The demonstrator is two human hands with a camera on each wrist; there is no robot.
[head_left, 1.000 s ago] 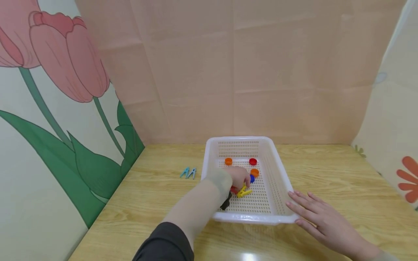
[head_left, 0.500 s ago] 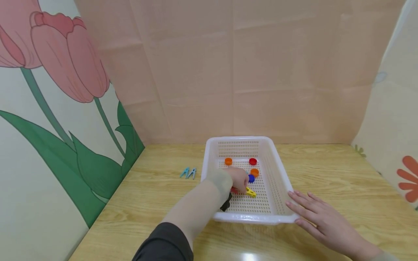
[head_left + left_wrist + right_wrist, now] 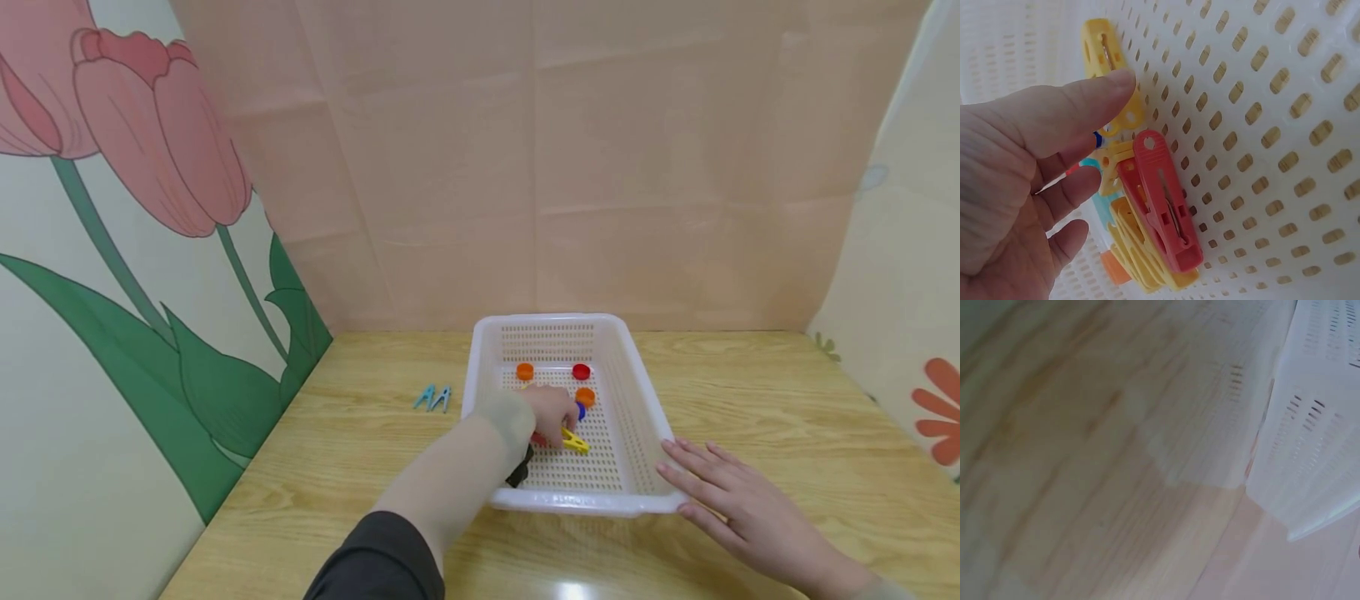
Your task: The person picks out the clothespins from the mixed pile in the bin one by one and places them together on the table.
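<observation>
Yellow clothespin [image 3: 1104, 47] in white basket [image 3: 585, 502], left hand [image 3: 553, 408] over it.
Left thumb across clothespin; can't tell if clamped. Red clothespin [image 3: 1169, 206] just beside. Right hand [image 3: 738, 504] at basket's near right corner, fingers straight, slightly apart. Blue clothespins [image 3: 426, 397] left.

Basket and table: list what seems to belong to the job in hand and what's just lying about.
Apparently in the job:
yellow clothespin by the left hand
red clothespin near it
white basket, right hand at its rim

Apparently lying about:
orange caps
red cap
blue cap
light blue clothespins on the table, though these may belong too
</observation>
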